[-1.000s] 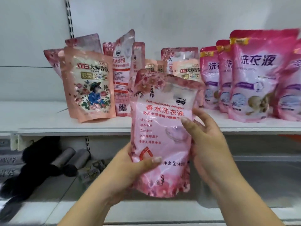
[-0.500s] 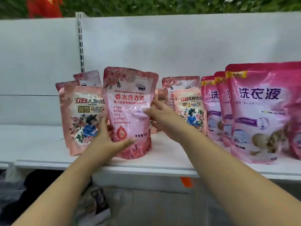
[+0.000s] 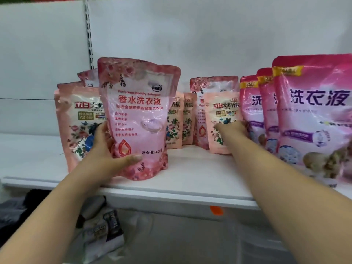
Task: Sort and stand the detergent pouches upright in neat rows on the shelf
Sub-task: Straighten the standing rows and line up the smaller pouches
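**Rose pouch set at the shelf front, other hand reaching to the back row**

The left hand grips the rose-print pouch low on its left side, thumb across the front and fingers wrapped behind, with its base on the shelf near the front edge. It stands upright, overlapping the peach floral pouch to its left. The right hand reaches deeper, fingers spread over the front of a smaller peach pouch (whether they clasp it or only press it I cannot tell), just beside the magenta pouches.

The step in hand looks like placing and sorting by kind. A matching rose-print pouch stands at the back, so the next move likely calls for letting go gently once the front pouch balances, then clearing a lane so like designs line up.
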